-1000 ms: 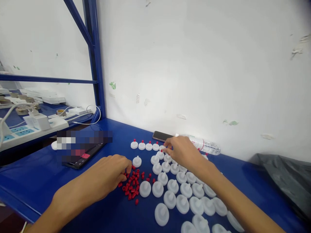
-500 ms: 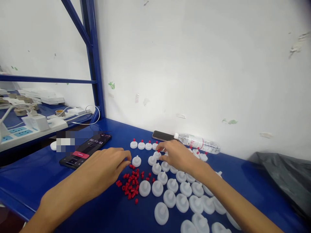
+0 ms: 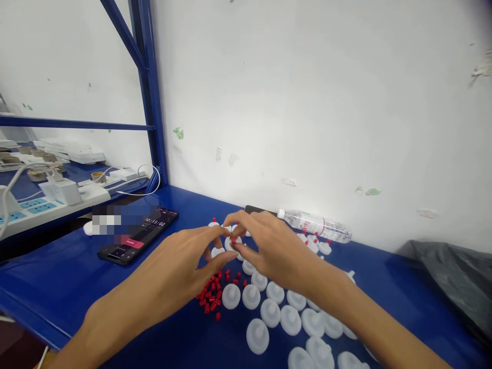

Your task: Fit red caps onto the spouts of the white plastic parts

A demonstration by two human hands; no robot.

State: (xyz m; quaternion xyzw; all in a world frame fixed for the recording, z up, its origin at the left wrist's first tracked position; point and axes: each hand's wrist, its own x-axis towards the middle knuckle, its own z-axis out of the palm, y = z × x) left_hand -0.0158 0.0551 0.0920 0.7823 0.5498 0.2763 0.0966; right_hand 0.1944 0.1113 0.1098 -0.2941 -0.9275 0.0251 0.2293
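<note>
Blue tabletop (image 3: 188, 205) meets a marked white wall (image 3: 307, 102); I see a clear bottle (image 3: 315, 225) lying along it, a dark phone (image 3: 259, 209) partly hidden behind the right hand (image 3: 269, 246). Both this hand and the left hand (image 3: 188, 256) curl around 1 red-tipped white disc (image 3: 229, 246); I can't tell which grips it. Loose red caps (image 3: 207, 308) and white discs (image 3: 257, 335) crowd below, a timer phone (image 3: 134, 246) lies left, a black bag (image 3: 453, 282) right.

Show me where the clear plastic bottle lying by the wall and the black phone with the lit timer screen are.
Clear plastic bottle (image 3: 315, 226): head view, on its label.
Black phone with lit timer screen (image 3: 152, 226): head view, on its screen.
</note>
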